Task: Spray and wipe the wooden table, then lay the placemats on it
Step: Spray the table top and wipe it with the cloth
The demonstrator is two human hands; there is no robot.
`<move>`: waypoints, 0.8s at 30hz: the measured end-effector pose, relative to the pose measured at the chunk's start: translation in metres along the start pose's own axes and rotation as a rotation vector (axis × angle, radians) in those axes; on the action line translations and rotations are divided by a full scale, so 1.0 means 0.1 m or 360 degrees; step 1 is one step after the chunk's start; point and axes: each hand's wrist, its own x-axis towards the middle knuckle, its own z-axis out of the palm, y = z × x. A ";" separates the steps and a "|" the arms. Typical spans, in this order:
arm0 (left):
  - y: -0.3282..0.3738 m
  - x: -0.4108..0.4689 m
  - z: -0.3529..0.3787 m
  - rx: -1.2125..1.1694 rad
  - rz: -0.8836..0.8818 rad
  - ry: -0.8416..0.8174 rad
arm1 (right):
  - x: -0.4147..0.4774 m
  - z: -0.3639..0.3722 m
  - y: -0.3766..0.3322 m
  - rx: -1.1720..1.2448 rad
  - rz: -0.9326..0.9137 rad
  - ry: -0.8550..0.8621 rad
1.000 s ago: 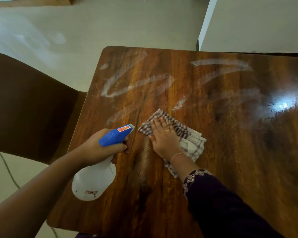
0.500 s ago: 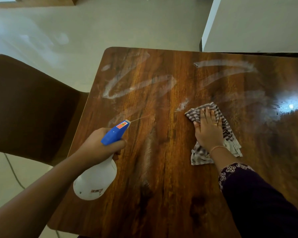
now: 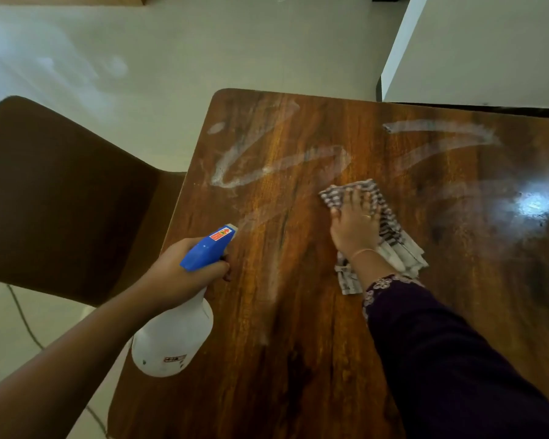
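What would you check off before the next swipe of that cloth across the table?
1. Cloth flat under the right hand: ok.
2. Spray bottle gripped in the left hand, off the wiping path: ok.
3. Wooden table bare of obstacles: ok.
4. White streaks wiped away: not ok, several remain at the far side.
5. Placemats within reach: cannot tell, none in view.

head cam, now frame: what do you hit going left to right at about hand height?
Brown chair → left hand gripping the spray bottle → streaked wooden table → right hand pressed flat on the checked cloth → light glare on the tabletop.
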 end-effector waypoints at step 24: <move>-0.45 0.16 -0.52 0.0091 -0.0104 -0.0011 | -0.41 0.21 -0.41 -0.0098 -0.0220 -0.0018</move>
